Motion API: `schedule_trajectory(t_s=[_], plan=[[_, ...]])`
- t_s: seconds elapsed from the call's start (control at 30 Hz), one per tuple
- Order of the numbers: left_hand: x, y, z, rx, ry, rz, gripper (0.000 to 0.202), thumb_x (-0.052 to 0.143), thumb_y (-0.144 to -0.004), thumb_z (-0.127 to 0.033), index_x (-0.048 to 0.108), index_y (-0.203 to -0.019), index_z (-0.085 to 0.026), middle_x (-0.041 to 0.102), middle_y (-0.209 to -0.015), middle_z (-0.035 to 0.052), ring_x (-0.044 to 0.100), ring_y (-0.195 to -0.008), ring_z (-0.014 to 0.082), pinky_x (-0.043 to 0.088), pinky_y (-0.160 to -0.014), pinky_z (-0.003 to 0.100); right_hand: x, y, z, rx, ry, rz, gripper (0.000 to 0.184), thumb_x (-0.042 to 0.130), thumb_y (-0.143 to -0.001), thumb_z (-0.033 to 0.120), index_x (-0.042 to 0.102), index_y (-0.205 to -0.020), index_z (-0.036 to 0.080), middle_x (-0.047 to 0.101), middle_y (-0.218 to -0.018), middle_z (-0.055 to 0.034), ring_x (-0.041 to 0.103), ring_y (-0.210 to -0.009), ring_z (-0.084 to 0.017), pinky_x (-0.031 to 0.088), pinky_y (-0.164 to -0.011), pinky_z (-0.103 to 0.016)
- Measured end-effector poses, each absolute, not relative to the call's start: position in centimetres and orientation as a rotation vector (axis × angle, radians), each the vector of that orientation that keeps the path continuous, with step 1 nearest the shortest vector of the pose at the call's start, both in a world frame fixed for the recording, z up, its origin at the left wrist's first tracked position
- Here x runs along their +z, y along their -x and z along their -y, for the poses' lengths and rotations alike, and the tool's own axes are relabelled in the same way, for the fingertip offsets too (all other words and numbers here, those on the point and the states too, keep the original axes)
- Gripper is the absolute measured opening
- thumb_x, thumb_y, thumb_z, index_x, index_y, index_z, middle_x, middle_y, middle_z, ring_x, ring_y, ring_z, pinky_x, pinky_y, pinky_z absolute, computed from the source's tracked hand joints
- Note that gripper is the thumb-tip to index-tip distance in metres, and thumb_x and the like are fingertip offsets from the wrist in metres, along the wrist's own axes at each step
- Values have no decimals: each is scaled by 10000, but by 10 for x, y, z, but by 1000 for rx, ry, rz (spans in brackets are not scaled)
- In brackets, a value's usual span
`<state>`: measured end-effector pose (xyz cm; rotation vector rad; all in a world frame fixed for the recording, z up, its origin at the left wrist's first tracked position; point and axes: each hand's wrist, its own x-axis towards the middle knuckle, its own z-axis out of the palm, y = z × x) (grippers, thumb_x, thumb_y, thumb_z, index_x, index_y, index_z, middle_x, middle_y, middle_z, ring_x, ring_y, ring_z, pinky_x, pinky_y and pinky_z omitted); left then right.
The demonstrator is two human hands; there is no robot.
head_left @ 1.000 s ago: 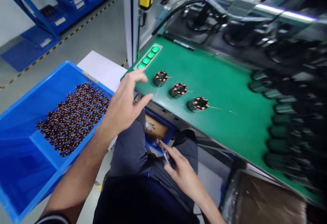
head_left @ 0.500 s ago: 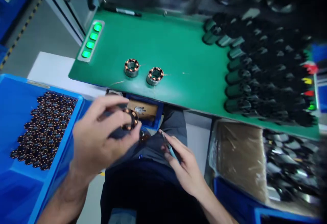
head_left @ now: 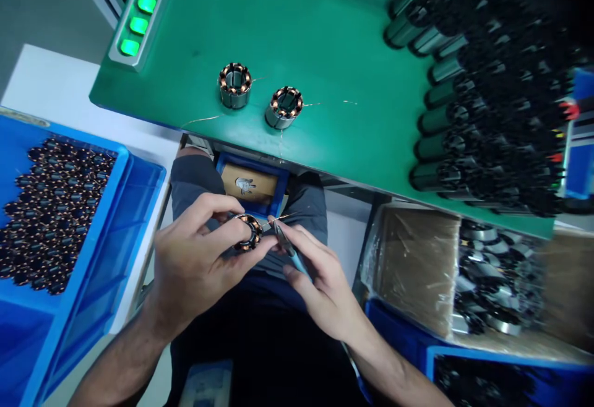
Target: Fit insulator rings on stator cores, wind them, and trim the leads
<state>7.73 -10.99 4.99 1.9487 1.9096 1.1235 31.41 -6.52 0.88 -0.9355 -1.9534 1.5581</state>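
Note:
My left hand (head_left: 199, 252) is closed around a motor stator (head_left: 250, 232), a ring with copper windings, held above my lap. In my right hand (head_left: 320, 277) is a small cutting tool with a light-blue handle, which looks like wire nippers (head_left: 290, 249). Its metal tip is at the stator's right side, beside a thin copper wire (head_left: 292, 214) that sticks out. Whether the jaws touch the wire I cannot tell. Two more stators, one on the left (head_left: 234, 87) and one on the right (head_left: 284, 108), stand on the green bench top (head_left: 325, 42).
A blue bin (head_left: 121, 166) at the left holds many stators. Rows of dark cylindrical parts (head_left: 436, 119) stand on the bench's right. Below them is a plastic-lined carton (head_left: 413, 258) with metal parts. A green-lit button strip (head_left: 143, 17) lies at the back left.
My two hands have come together, bringing the nippers up to the stator's side. The view has shifted closer and lower over the bench.

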Motion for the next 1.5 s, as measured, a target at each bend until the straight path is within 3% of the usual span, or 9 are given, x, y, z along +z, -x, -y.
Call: schedule_trajectory(t_s=[0.27,0.43,0.5,0.6,0.73,0.83,0.93,1.2,1.5], plan=[[48,-77,111,1159,-1917,-1873,210,974,-971,-288,785,-900,-231,819,-1097,28,781,-890,108,570,-730,211,11,-309,65,1498,942,1947,800,611,-1009,52,641,-1710,436,793,-1101,-12,712,-904,-187,615,-815,-301],[50,-78,112,1158,-1886,-1888,208,960,-981,-284,779,-896,-231,821,-1102,23,782,-886,110,573,-737,218,10,-305,64,1481,908,1914,788,619,-965,13,721,-1647,396,879,-1307,-16,801,-948,-161,653,-885,-272],[45,-77,112,1148,-1885,-1920,212,958,-982,-290,780,-885,-227,819,-1098,24,769,-858,109,564,-715,223,1,-302,61,1523,917,1891,719,618,-953,25,786,-1579,336,887,-1333,-32,842,-1014,-185,669,-939,-294],[29,-73,113,1106,-1876,-2038,219,945,-973,-261,772,-849,-213,807,-1057,30,757,-844,125,563,-714,245,-21,-292,52,1639,1014,1882,584,605,-949,100,863,-1454,240,903,-1108,-35,860,-1059,-246,686,-1012,-377],[4,-62,120,1158,-1500,-2037,215,966,-907,-275,772,-863,-193,770,-1056,45,738,-807,132,540,-582,212,-45,-284,39,1626,1135,1902,598,609,-956,181,817,-1517,191,865,-1122,-72,810,-1068,-271,669,-1048,-458],[-6,-59,125,1288,-913,-1703,222,941,-931,-365,805,-980,-196,782,-1133,63,768,-805,143,571,-510,184,-45,-286,38,1437,1077,2063,721,698,-934,185,715,-1654,204,757,-1055,-61,712,-924,-230,670,-923,-420],[-3,-66,124,1342,-580,-1483,240,933,-967,-417,842,-1013,-199,804,-1086,56,814,-860,160,648,-591,178,-34,-292,45,1179,977,2165,746,759,-942,170,696,-1679,260,619,-1000,-22,647,-886,-202,660,-855,-376],[17,-92,103,1432,-502,-1286,148,954,-905,-291,845,-924,-192,779,-1000,25,754,-814,122,670,-636,161,-16,-296,52,932,894,2156,815,833,-1008,171,608,-1753,413,626,-1099,-34,684,-946,-193,670,-834,-342],[14,-98,106,1428,-473,-1203,203,971,-924,-354,840,-952,-201,771,-985,18,733,-831,119,670,-651,156,-22,-300,53,1015,903,2082,706,837,-1070,237,643,-1722,425,645,-1022,-18,686,-856,-172,671,-775,-308]])
